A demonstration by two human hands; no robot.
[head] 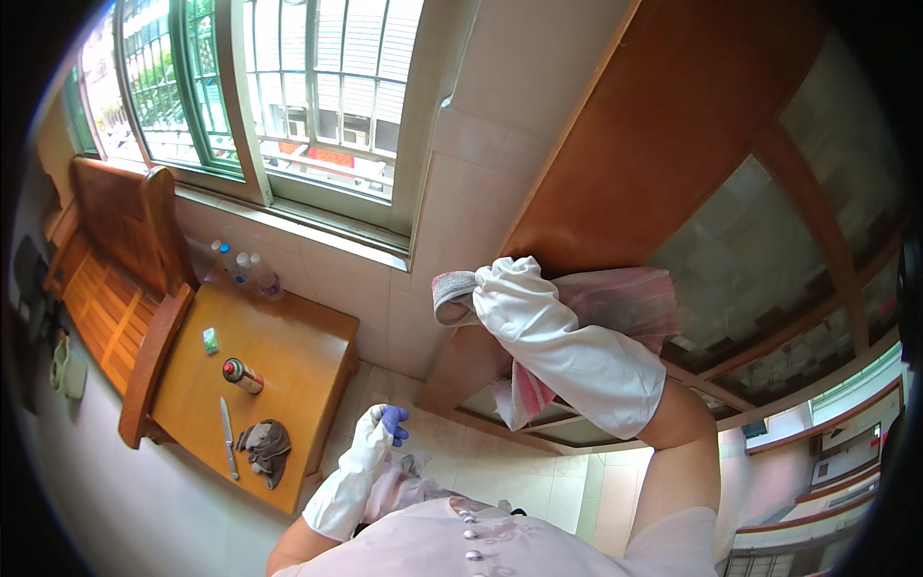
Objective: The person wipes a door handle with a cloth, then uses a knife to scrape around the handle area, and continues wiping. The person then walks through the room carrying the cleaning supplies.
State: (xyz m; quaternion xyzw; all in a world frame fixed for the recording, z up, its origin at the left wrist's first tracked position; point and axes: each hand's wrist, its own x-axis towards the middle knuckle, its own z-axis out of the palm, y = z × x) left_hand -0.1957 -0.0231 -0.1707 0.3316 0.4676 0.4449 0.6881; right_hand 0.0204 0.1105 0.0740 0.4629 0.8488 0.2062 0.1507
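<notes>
My right hand (513,280), in a long white glove, is shut on a pink and grey cloth (620,296). It presses the cloth against the brown wooden frame of a glass-paned partition or cabinet (634,137). One folded grey end sticks out to the left of the hand, and a pink and white part hangs below the forearm. Low in front of my body, my left hand (391,424) wears a white glove with purple fingers. Its fingers are curled in, and nothing shows in them.
Left is a wooden side table (303,339) with a knife (228,436), a spray can (243,376), a dark crumpled cloth (267,447), a small green-white packet (210,341) and several plastic bottles (265,275). A wooden bench (108,310) adjoins it. Above is a barred sliding window (324,108).
</notes>
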